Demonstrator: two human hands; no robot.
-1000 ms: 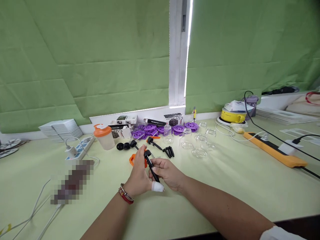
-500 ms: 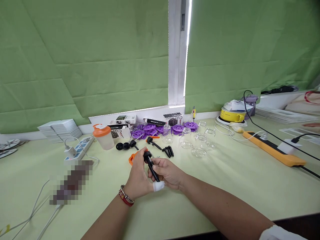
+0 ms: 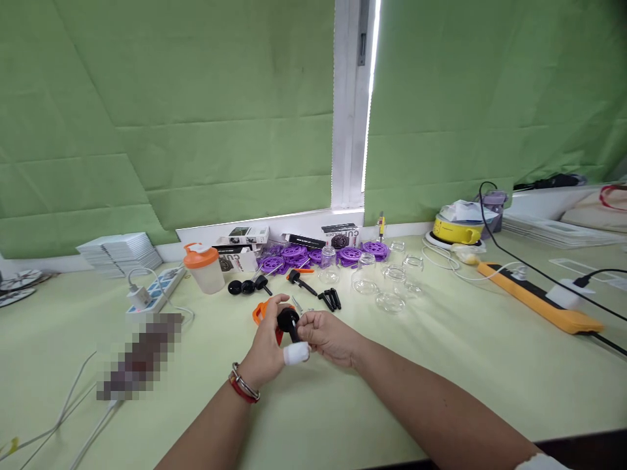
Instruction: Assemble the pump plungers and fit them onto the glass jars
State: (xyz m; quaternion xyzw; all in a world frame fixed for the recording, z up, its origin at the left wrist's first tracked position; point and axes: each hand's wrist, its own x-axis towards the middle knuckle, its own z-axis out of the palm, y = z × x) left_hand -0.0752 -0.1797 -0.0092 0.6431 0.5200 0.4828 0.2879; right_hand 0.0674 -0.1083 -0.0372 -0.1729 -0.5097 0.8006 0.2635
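Observation:
A black part with a round, glossy head and a rod is between my two hands above the table. My left hand, its thumb tip wrapped in white, curls round the head. My right hand pinches at the rod with thumb and fingers. The rod's lower end is hidden behind the wrapped thumb. Just behind my left hand lies an orange plastic piece. Farther back are a similar black part with a rod, several short black pieces and black round caps.
Several clear glass jars stand right of centre. Purple spoked discs and boxes line the back. An orange-lidded shaker cup and a white power strip are left; an orange power strip is right.
The black part has been tilted, so its round head faces me and its rod looks shorter. My left hand has shifted slightly left; the right hand stays at the rod.

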